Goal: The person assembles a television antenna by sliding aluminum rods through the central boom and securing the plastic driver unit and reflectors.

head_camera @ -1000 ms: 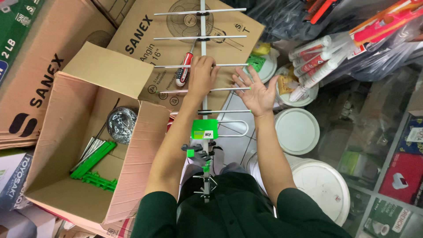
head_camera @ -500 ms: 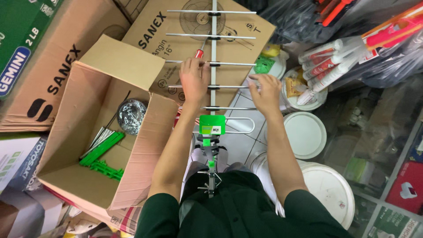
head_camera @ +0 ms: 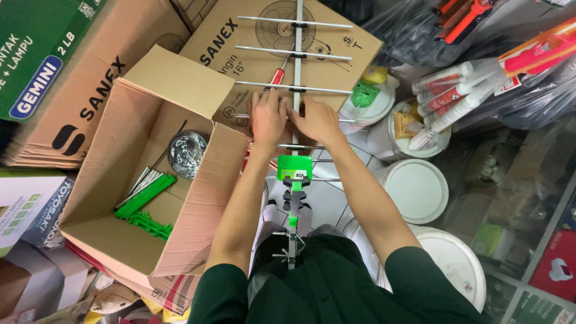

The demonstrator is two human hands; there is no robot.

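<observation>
Both hands have closed in on the boom since the earlier frame: my left hand [head_camera: 267, 117] has slid inward from the rod's left half and my right hand [head_camera: 318, 120] has come in from the right, so they now sit just beside each other at one cross rod [head_camera: 243, 116]

Grip: both hands curl over that rod where it crosses the antenna boom [head_camera: 298, 72], fingers wrapped down around the joint; whether they pinch the rod or only press on it I cannot tell, the fingertips are hidden under the palms

Antenna lies along my midline, its near end at my lap, its far end over the flat fan carton [head_camera: 240, 36]; green junction block [head_camera: 294, 167] sits just below my hands

To do this step well, I judge:
- keep the boom pinned against my lap so it doesn't roll
- push both sides evenly, thumbs close to the boom, not out on the thin rod where it bends
- square the rod to the ones above before seating it
- red-handled screwdriver [head_camera: 277, 76] lies just beyond my left hand, near enough to grab

Outward: open cardboard box [head_camera: 102, 180] to my left holds green plastic parts [head_camera: 144, 201] and a bag of screws [head_camera: 187, 153]; white bucket lids [head_camera: 417, 189] to my right
</observation>
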